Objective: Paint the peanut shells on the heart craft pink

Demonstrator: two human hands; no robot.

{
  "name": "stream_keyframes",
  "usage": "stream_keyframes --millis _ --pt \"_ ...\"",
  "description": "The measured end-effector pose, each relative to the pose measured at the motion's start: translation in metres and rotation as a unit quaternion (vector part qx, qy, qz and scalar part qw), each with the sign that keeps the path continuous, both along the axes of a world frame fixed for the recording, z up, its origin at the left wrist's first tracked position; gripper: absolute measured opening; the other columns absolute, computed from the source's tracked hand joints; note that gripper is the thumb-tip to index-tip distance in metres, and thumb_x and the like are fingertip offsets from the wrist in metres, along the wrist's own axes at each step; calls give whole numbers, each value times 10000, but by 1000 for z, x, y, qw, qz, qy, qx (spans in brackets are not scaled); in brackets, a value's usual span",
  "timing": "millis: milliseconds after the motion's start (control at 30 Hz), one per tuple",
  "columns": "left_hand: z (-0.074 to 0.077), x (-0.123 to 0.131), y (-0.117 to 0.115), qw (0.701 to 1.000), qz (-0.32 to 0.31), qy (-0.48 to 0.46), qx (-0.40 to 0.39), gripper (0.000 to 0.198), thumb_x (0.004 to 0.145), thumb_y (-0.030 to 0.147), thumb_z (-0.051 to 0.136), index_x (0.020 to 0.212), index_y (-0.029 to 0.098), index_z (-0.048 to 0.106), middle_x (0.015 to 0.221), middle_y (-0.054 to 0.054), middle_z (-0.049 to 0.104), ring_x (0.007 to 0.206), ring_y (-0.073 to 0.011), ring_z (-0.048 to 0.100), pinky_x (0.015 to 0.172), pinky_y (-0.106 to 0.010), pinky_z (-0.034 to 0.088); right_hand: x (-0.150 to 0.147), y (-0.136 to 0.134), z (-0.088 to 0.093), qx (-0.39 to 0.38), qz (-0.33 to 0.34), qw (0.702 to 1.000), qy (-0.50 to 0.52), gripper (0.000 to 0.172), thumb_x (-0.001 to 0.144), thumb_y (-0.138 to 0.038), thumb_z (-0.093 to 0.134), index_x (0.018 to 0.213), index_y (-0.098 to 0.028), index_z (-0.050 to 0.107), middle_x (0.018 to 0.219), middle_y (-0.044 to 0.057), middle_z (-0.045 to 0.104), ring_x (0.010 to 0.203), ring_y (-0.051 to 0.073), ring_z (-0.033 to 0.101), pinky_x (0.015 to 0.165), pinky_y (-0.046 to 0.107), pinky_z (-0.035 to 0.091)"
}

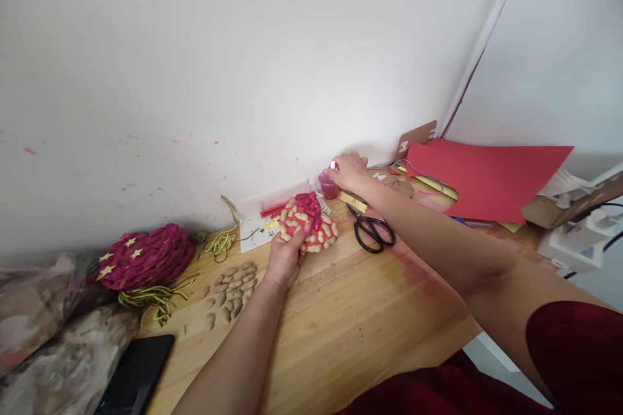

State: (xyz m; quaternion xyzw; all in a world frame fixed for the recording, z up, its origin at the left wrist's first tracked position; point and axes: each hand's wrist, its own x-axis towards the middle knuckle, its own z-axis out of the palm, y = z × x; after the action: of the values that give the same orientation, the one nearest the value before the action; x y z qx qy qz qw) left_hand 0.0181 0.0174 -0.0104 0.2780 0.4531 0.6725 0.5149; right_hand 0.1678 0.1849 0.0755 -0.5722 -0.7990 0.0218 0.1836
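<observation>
My left hand [285, 257] grips the near edge of a red disc covered with peanuts [311, 225], thumb on top. Some peanuts near its upper edge are painted magenta; the others are bare. My right hand [349, 171] is closed over a small clear cup of magenta paint [329, 187]. Something small and white shows at its fingertips, too little to name. Black-handled scissors [374, 233] lie below my right forearm. Several loose peanuts [234, 290] are spread on the wooden table [331, 324] left of my left hand.
Magenta discs with yellow stars [150, 256] are stacked at the left, beside yellow-green yarn [221, 243]. Plastic bags [73, 363] and a black flat object [139, 373] lie front left. Red card [491, 175] is at the right. The wall [243, 78] stands close behind.
</observation>
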Motion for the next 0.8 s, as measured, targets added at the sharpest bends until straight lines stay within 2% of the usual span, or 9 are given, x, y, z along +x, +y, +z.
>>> stream_keyframes --millis 133,400,633,800 --pt "1 1 -1 1000 -6 -1 2 505 522 403 992 704 180 576 528 71 523 406 -32 356 365 -155 272 1 0 3 -10 -4 1000 13 373 985 -506 541 1033 -221 777 1120 122 764 1156 311 579 907 397 397" --pt "1 -1 -2 1000 -13 11 7 503 551 399 980 680 178 548 519 74 507 406 -36 354 368 -158 255 6 -10 2 -10 3 999 34 371 982 -512 557 1061 -230 785 1073 88 789 1055 252 655 857 334 398" --pt "1 -1 -3 1000 -14 2 -2 516 536 401 989 716 178 561 535 70 524 399 -31 354 361 -157 254 7 -10 3 -13 8 999 45 304 932 -455 642 996 -200 796 1046 111 794 1014 260 671 832 331 388" --pt "4 1 -2 1000 -10 -18 -3 534 506 383 1001 746 173 572 582 56 577 421 -39 401 384 -159 299 15 -15 -2 20 10 995 98 336 964 -476 588 970 -190 764 983 84 783 919 217 660 778 305 381"
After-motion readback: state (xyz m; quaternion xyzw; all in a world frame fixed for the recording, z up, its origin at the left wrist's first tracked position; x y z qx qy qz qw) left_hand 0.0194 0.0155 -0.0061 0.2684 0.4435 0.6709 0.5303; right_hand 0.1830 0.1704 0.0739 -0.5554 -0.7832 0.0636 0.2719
